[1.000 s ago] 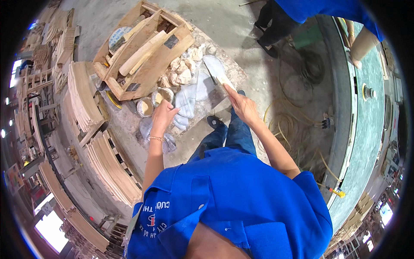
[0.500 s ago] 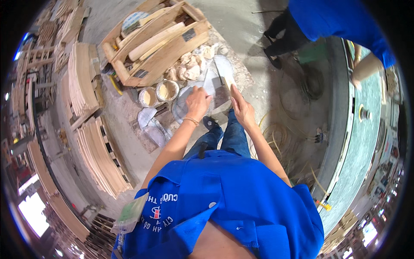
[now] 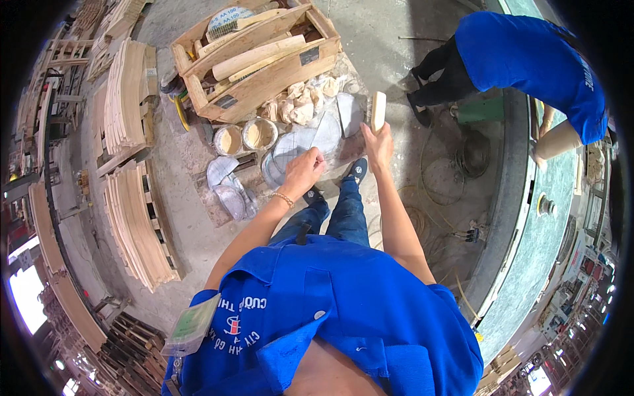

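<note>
In my right hand (image 3: 378, 146) is a brush (image 3: 378, 109) with a pale wooden back and bristles along its left side. The hand grips its near end and holds it up, right of the grey discs. My left hand (image 3: 302, 174), wearing a bracelet at the wrist, is closed with curled fingers; whatever it may hold is hidden. Below and beyond it lie overlapping grey sheets and discs (image 3: 326, 134), like sanding abrasives. More folded grey discs (image 3: 228, 188) lie to the left. Beyond the left hand stand two round tubs (image 3: 260, 134) of tan material.
A wooden tool carrier (image 3: 264, 82) with brushes and rods stands ahead, crumpled tan pieces (image 3: 300, 104) beside it. Stacked curved wooden boards (image 3: 129, 99) are at left. On the right, a person in blue (image 3: 528, 56) leans over a long green-topped bench (image 3: 528, 264); hoses (image 3: 422, 198) lie on the floor.
My right hand has raised the brush and moved it right, off the grey discs. The left hand stays near the discs, fingers curled. The view has shifted, showing more of the other person.
</note>
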Demonstrator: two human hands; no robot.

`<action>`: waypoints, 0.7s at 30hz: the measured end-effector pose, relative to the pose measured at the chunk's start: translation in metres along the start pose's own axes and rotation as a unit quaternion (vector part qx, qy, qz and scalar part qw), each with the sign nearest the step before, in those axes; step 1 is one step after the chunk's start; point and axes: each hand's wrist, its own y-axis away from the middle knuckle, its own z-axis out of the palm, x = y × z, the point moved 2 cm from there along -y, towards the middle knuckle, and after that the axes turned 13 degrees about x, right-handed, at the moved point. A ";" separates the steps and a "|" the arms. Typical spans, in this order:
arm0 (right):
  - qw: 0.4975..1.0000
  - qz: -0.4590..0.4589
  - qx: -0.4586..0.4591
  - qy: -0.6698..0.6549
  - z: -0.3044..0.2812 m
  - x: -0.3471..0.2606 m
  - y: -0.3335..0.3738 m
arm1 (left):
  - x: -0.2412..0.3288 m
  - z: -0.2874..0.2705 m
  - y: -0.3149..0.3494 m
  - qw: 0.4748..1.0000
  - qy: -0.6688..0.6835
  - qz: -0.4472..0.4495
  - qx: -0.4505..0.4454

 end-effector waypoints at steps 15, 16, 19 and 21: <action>0.952 -0.272 -0.141 -0.020 -0.044 -0.012 0.044 | 0.025 -0.001 -0.020 0.724 0.528 -0.408 -0.175; 0.942 -0.299 -0.153 -0.002 -0.050 -0.011 0.052 | 0.020 -0.001 -0.022 0.726 0.518 -0.404 -0.203; 0.928 -0.336 -0.162 0.013 -0.060 -0.003 0.060 | 0.007 0.005 -0.024 0.790 0.443 -0.359 -0.224; 0.935 -0.317 -0.151 0.058 -0.056 0.003 0.054 | -0.003 0.014 -0.025 0.821 0.394 -0.345 -0.227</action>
